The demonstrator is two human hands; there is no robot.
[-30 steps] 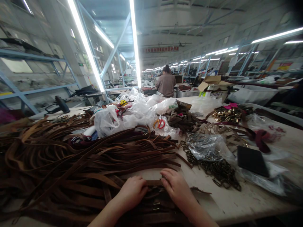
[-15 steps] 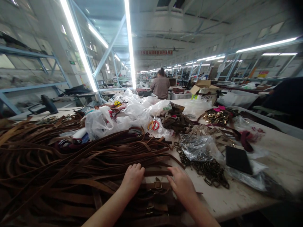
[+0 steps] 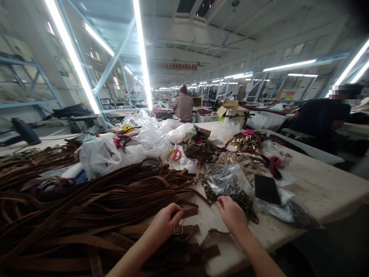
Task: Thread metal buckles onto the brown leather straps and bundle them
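Note:
Brown leather straps [image 3: 115, 204] lie in a thick layer over the left and middle of the table. My left hand [image 3: 167, 218] is closed around one strap [image 3: 190, 212], whose free end sticks out to the right of the thumb. Just below it, a strap end carries a rectangular metal buckle [image 3: 178, 230]. My right hand [image 3: 233, 214] has reached the near edge of a heap of dark metal buckles [image 3: 245, 206]. Its fingers are bent together, and what they pinch, if anything, is hidden. A clear plastic bag [image 3: 226, 179] partly covers the heap.
Red-and-yellow-handled scissors [image 3: 174, 154] rest on white plastic bags [image 3: 144, 142]. A black flat case [image 3: 267, 188] lies at the right, with brass buckles [image 3: 245, 142] behind. A heat gun [image 3: 25, 131] stands far left. One person [image 3: 323, 115] bends at the right; another [image 3: 183, 105] is ahead.
My right hand has moved from the strap end to the buckle heap. My left hand has closed round the strap. The view has swung right, bringing the person at the right further in.

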